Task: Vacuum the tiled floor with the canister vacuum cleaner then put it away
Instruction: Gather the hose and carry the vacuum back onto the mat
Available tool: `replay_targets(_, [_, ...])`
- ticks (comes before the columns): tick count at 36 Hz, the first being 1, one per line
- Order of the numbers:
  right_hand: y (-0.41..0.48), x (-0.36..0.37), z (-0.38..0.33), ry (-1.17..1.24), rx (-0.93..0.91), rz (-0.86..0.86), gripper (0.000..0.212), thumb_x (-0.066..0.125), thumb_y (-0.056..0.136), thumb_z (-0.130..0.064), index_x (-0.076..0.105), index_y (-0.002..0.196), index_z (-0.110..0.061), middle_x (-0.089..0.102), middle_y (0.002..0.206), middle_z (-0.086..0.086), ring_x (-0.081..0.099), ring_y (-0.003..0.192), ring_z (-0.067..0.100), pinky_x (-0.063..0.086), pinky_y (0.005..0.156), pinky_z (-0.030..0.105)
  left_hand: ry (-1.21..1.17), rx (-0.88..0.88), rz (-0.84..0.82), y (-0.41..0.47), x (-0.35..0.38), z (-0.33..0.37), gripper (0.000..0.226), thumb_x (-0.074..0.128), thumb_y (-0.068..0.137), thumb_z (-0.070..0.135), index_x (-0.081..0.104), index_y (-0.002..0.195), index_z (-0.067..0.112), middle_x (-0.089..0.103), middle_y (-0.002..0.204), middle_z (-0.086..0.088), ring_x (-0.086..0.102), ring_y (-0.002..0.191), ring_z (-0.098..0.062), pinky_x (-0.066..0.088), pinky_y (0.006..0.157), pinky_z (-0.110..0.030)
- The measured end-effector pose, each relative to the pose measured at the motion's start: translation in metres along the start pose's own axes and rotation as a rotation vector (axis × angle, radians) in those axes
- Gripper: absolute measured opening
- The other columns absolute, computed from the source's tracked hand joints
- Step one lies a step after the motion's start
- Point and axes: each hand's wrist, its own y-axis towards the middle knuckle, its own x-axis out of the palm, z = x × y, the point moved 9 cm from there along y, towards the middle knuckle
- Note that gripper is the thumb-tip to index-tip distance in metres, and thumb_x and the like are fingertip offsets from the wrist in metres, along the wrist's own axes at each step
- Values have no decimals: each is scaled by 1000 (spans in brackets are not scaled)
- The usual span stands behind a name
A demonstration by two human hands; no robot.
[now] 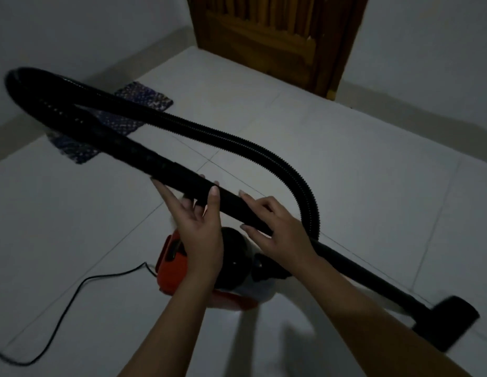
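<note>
Black wand over half-hidden orange canister

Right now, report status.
Holding wand with left hand and right hand. Under it, canister on floor. Loose cord trails left; mat beyond hose loop.

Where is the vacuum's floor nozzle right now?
In the head view it's at the lower right: the floor nozzle caps the far end of the wand, right of the orange canister.

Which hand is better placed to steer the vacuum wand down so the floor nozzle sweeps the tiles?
Probably right. The right hand grips the wand lower, nearer the floor nozzle; the left hand holds it higher, toward the hose.
</note>
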Motion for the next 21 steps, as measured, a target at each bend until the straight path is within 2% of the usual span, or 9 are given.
replay_targets(1, [2, 2, 2, -39, -32, 26, 60, 54, 89, -40, 35, 145, -32, 56, 102, -6, 52, 85, 1, 42, 60, 13, -7, 26, -13, 3, -1, -6, 87, 54, 92, 7, -6, 149, 35, 54, 130, -10, 61, 115, -22, 44, 106, -42])
replay_targets(3, [5, 6, 5, -102, -70, 84, 59, 54, 89, -40, 36, 144, -31, 58, 98, -7, 48, 78, -3, 36, 54, 11, -9, 77, -47, 10, -1, -17, 86, 53, 93, 8, -7, 149, 35, 56, 125, -2, 62, 113, -19, 45, 106, -40])
replay_targets(6, [5, 8, 9, -151, -104, 148, 57, 50, 90, -43, 37, 145, -32, 60, 98, -8, 52, 75, 2, 44, 49, 17, -10, 136, -90, 18, 1, -25, 86, 54, 93, 10, -7, 149, 34, 57, 125, -3, 63, 112, -20, 46, 104, -37])
replay_targets(8, [5, 7, 11, -123, -105, 161, 56, 47, 92, -45, 35, 145, -35, 59, 100, -9, 55, 76, 4, 48, 52, 21, -26, 162, -90, 20, 1, -27, 85, 54, 93, 10, -6, 149, 35, 56, 126, -7, 62, 113, -24, 46, 104, -37])
replay_targets(11, [4, 8, 15, -30, -85, 113, 52, 40, 93, -49, 34, 144, -41, 58, 106, -12, 57, 82, 4, 51, 63, 25, -58, 174, -102, 19, -2, -30, 84, 54, 94, 11, -5, 149, 35, 52, 132, -10, 61, 111, -14, 47, 101, -27])
replay_targets(14, [8, 10, 23, 124, -31, 25, 49, 37, 93, -51, 40, 141, -42, 59, 108, -13, 57, 97, 4, 50, 81, 28, -65, 146, -98, 17, -6, -31, 84, 54, 94, 12, -5, 149, 36, 47, 130, 1, 57, 101, 15, 46, 87, -5])
replay_targets(17, [13, -5, 36, 102, 14, 145, 47, 36, 93, -49, 41, 138, -38, 59, 120, -6, 48, 114, 5, 41, 99, 31, -75, 103, -89, 11, -10, -33, 84, 53, 94, 11, -5, 149, 36, 47, 123, 10, 56, 93, 24, 44, 82, 2])
replay_targets(19, [18, -19, 57, -47, 120, 267, 52, 41, 94, -47, 34, 144, -32, 48, 137, 6, 38, 128, 13, 33, 110, 35, -78, 84, -99, 10, -11, -36, 85, 53, 93, 12, -5, 149, 38, 45, 124, 10, 54, 89, 27, 43, 78, 4])
replay_targets(21, [21, -25, 92, -129, 377, 254, 61, 41, 96, -51, 19, 150, -34, 30, 152, 12, 25, 140, 25, 24, 114, 42, -82, 75, -114, 10, -10, -41, 85, 54, 93, 14, -6, 148, 40, 40, 128, 6, 51, 87, 31, 41, 76, 7])
